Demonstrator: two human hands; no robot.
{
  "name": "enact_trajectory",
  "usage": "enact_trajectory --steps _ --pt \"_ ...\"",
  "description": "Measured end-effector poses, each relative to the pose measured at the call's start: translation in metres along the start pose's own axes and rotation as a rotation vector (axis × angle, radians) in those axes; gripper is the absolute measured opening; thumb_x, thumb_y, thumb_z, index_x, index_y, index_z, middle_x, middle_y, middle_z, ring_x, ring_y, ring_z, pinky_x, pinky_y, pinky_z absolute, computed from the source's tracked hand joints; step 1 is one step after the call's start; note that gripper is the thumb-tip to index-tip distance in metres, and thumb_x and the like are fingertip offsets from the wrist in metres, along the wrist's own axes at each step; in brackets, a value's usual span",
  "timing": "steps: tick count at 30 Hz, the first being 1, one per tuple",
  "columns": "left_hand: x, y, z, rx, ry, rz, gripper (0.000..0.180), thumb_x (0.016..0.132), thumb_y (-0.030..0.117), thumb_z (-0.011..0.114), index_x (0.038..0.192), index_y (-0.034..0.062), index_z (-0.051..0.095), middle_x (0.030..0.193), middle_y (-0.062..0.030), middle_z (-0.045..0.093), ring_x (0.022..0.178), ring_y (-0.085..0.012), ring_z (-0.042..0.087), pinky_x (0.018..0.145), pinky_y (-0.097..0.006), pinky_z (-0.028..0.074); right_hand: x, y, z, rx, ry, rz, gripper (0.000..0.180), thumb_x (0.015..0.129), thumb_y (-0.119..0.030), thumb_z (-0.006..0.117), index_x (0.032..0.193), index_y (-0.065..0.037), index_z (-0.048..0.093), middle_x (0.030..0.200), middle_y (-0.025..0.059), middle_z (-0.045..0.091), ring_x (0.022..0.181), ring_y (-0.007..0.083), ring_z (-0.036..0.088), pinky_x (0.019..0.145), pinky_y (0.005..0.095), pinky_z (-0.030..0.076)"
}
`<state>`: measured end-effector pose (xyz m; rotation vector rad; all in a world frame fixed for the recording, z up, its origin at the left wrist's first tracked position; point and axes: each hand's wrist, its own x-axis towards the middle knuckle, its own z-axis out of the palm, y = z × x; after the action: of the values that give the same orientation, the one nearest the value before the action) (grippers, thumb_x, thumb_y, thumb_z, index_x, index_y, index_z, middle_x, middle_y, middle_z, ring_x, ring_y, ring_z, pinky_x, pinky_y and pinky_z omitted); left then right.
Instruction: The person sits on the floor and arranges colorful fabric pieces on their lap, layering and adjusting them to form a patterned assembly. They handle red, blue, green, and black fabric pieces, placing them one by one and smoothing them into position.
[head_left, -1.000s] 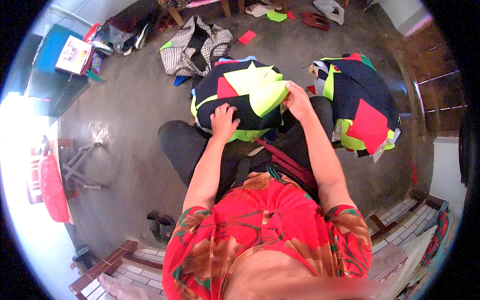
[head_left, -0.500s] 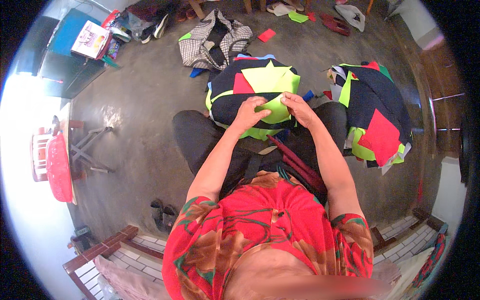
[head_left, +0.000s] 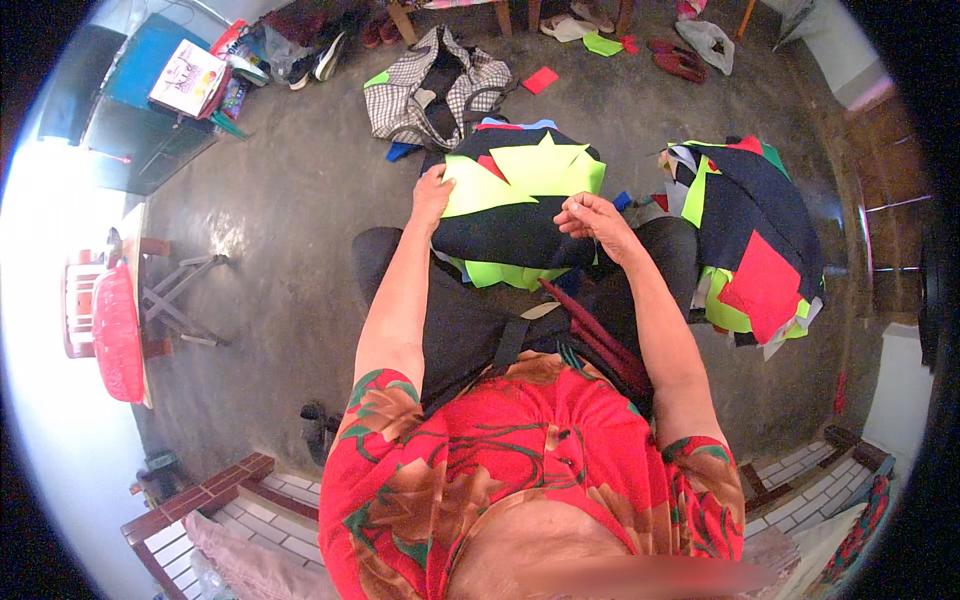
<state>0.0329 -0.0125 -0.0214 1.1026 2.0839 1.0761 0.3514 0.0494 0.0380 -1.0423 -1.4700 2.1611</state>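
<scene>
A bare grey concrete floor [head_left: 270,230] filled the frame, with a checked bag [head_left: 435,85] at the upper centre. At the centre a stack of dark, yellow and green fabric pieces [head_left: 515,205] lay on the person's knees. The left hand [head_left: 432,195] gripped its left edge, fingers closed over the cloth. The right hand [head_left: 590,215] rested on its right edge, fingers pinched narrow; what they held could not be told. A second fabric pile [head_left: 750,240] sat at the right.
</scene>
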Motion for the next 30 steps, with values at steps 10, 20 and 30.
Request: enact_trajectory --steps 10,20,30 --pt "-0.006 -0.026 0.002 0.215 0.074 0.015 0.049 0.069 -0.003 0.059 0.116 0.0119 0.053 0.091 -0.0111 0.067 0.086 -0.0275 0.064 0.077 -0.038 0.048 0.004 0.007 -0.004 -0.048 0.014 0.013 0.026 0.092 -0.035 0.052 0.098 -0.010 0.056 0.095 0.0038 0.064 0.083 0.0104 0.059 0.073 0.0249 0.045" --pt "-0.032 0.013 -0.005 0.548 0.320 0.046 0.048 0.073 0.005 0.060 0.119 0.0147 0.051 0.118 -0.0106 0.053 0.112 -0.0306 0.048 0.091 -0.043 0.041 0.005 0.010 -0.004 -0.078 0.011 0.003 0.025 0.091 -0.033 0.053 0.099 -0.010 0.056 0.095 0.0044 0.063 0.082 0.0109 0.059 0.071 0.0238 0.045" --pt "-0.065 0.004 0.045 0.697 -0.148 0.490 0.047 0.078 0.022 0.064 0.122 0.0103 0.050 0.133 -0.0144 0.040 0.126 -0.0322 0.034 0.100 -0.048 0.030 0.010 0.020 -0.006 -0.060 -0.014 -0.046 0.027 0.091 -0.030 0.054 0.106 -0.007 0.056 0.094 0.0073 0.064 0.081 0.0131 0.061 0.069 0.0250 0.047"
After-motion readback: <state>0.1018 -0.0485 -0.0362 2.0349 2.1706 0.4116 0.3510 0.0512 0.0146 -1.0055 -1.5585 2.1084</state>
